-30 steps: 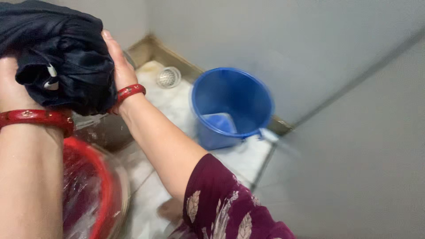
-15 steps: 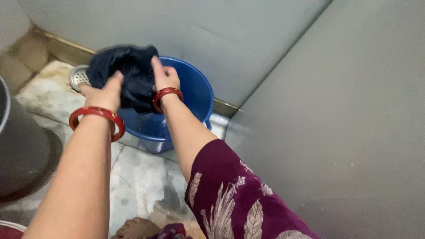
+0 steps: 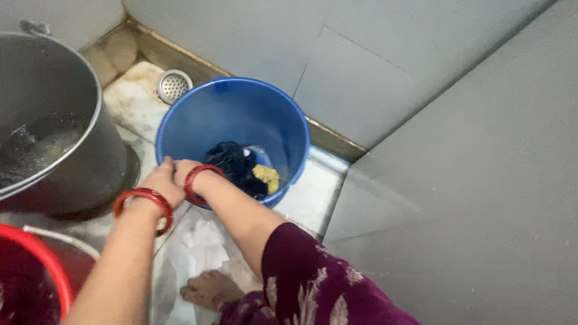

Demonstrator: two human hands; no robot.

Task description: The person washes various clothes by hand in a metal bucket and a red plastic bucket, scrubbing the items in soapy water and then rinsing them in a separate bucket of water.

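A blue plastic bucket (image 3: 283, 129) stands on the wet marble floor by the wall. Inside it lie a dark navy cloth (image 3: 232, 162) and a small yellow piece (image 3: 267, 176). My left hand (image 3: 159, 182) is at the bucket's near rim, with its fingers curled against the edge. My right hand (image 3: 180, 169) sits close beside it at the same rim and is partly hidden by the left hand. Each wrist carries a red bangle. The cloth is in neither hand.
A large steel pot (image 3: 54, 120) with water stands at the left. Part of a red tub (image 3: 36, 265) shows at the lower left. A round metal floor drain (image 3: 173, 85) sits in the corner. My bare foot (image 3: 208, 289) is below. Grey walls close in behind and on the right.
The dark cloth was held in both hands over the bucket. It has dropped inside, and both hands have come down to the near rim. The view has shifted, showing the pot.
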